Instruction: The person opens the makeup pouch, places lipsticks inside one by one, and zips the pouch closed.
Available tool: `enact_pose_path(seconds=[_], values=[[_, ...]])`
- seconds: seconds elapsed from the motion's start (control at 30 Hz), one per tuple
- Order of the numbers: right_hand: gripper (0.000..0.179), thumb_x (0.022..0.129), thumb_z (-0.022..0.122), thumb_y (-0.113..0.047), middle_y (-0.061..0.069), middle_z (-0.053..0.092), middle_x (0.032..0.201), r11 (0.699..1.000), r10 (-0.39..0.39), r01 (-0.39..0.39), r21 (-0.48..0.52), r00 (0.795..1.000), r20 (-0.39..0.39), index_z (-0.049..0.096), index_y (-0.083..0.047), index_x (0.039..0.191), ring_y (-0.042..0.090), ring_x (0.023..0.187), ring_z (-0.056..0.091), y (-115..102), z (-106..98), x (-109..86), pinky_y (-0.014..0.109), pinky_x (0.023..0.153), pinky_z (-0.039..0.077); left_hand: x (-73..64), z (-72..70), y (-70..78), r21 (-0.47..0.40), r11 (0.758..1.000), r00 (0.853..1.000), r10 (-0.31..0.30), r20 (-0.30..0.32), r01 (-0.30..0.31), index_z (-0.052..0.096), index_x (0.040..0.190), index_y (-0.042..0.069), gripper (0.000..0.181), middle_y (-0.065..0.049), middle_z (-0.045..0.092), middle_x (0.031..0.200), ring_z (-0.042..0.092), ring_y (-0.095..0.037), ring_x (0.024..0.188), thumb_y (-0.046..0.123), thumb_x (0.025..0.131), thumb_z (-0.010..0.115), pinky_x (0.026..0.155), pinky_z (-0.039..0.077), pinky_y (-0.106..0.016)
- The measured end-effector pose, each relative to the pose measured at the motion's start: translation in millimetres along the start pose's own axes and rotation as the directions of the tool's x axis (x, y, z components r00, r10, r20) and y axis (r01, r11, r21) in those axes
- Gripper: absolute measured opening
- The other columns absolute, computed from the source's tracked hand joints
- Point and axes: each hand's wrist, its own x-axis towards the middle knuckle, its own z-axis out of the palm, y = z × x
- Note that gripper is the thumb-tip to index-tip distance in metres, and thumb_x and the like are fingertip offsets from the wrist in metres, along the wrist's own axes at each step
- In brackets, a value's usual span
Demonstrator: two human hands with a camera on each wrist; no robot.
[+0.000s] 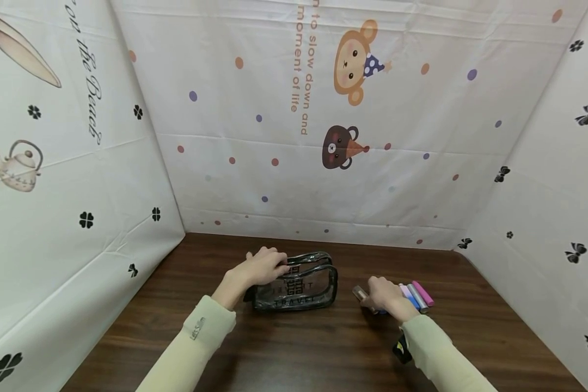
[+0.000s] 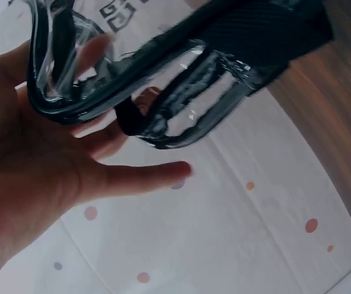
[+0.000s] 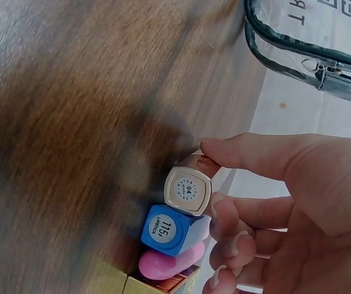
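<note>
My left hand (image 1: pixel 264 267) holds the top edge of a clear travel bag (image 1: pixel 294 296) with black trim and black lettering. In the left wrist view, fingers pass behind the bag's trim (image 2: pixel 71 113) and one digit sticks out straight. On the right, my right hand (image 1: pixel 384 296) pinches a squarish lip gloss tube (image 3: pixel 188 191), its beige end marked 04, between thumb and fingers. Beside that tube lie a blue lipstick (image 3: pixel 166 229) marked 115, a pink rounded item (image 3: pixel 169 262) and a gold box (image 3: pixel 157 285).
Several slim tubes, among them a pink one (image 1: pixel 423 293) and a silver one (image 1: pixel 417 296), lie in a row right of my right hand. Beneath everything is a dark wooden table (image 1: pixel 294 348). Printed white sheets (image 1: pixel 274 179) wall off its back and sides.
</note>
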Motion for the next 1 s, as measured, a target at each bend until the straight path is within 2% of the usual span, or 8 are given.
enact_pose_path(seconds=[0.07,0.13,0.23,0.43,0.57,0.77,1.0], values=[[0.029,0.077,0.078,-0.024,0.004,0.054,0.066,1.0,0.0,0.0,0.0,1.0,-0.003,0.054,-0.008,0.072,0.018,0.057,0.052,0.3,-0.4,0.1,0.032,0.051,0.039,-0.8,-1.7,0.5,-0.021,1.0,0.999,-0.009,0.031,0.009,0.065,0.11,0.017,0.021,-0.003,0.058,0.105,0.052,-0.025,0.1,0.029,0.1,0.051,0.094,0.037,-0.065],[0.029,0.077,0.078,-0.024,0.004,0.053,0.065,1.0,0.002,-0.002,0.004,1.0,-0.005,0.054,-0.009,0.071,0.017,0.057,0.051,0.7,-0.5,1.0,0.031,0.051,0.038,-0.6,-2.7,0.0,-0.04,0.999,0.999,0.01,0.046,-0.008,0.065,0.113,0.013,0.023,-0.005,0.058,0.107,0.051,-0.024,0.096,0.026,0.101,0.05,0.088,0.042,-0.056],[0.029,0.076,0.077,-0.023,0.003,0.053,0.065,1.0,0.001,-0.001,0.01,1.0,-0.016,0.053,-0.009,0.07,0.017,0.057,0.049,0.8,-1.2,1.5,0.032,0.051,0.038,1.0,-3.0,-2.6,-0.075,0.996,0.998,0.05,0.045,-0.047,0.064,0.115,0.01,0.022,-0.005,0.057,0.108,0.048,-0.023,0.094,0.02,0.101,0.05,0.081,0.042,-0.049],[0.031,0.074,0.075,-0.023,0.001,0.049,0.058,0.999,-0.01,0.013,0.048,0.997,-0.077,0.05,-0.01,0.06,0.016,0.051,0.047,3.2,-1.3,3.4,0.032,0.047,0.037,3.9,0.6,-8.3,-0.129,0.989,0.997,0.077,0.014,-0.074,0.062,0.116,0.012,0.02,-0.005,0.056,0.115,0.046,-0.028,0.109,0.018,0.1,0.051,0.085,0.038,-0.053],[0.032,0.075,0.073,-0.022,-0.002,0.049,0.052,0.996,-0.016,0.024,0.091,0.995,-0.094,0.053,-0.012,0.053,0.013,0.043,0.046,3.3,-6.7,4.3,0.029,0.041,0.035,6.7,3.6,-11.7,-0.131,0.988,0.996,0.087,-0.002,-0.086,0.061,0.118,0.013,0.022,-0.006,0.055,0.122,0.045,-0.03,0.118,0.019,0.099,0.053,0.09,0.037,-0.054],[0.026,0.078,0.074,-0.023,-0.002,0.054,0.053,0.994,-0.044,0.054,0.099,0.994,-0.1,0.062,-0.01,0.058,0.012,0.047,0.041,-1.1,-22.9,3.9,0.027,0.043,0.03,9.0,3.0,-13.4,-0.131,0.987,0.995,0.095,-0.007,-0.095,0.061,0.118,0.015,0.022,-0.006,0.055,0.124,0.043,-0.031,0.122,0.021,0.097,0.056,0.095,0.037,-0.053],[0.02,0.079,0.074,-0.022,-0.001,0.059,0.059,0.991,-0.075,0.084,0.107,0.994,-0.079,0.066,-0.011,0.065,0.012,0.051,0.048,-9.2,-38.1,3.5,0.028,0.045,0.036,9.5,5.6,-15.4,-0.16,0.982,0.995,0.098,-0.028,-0.101,0.061,0.118,0.015,0.023,-0.007,0.054,0.12,0.044,-0.031,0.117,0.02,0.096,0.058,0.093,0.037,-0.049]])
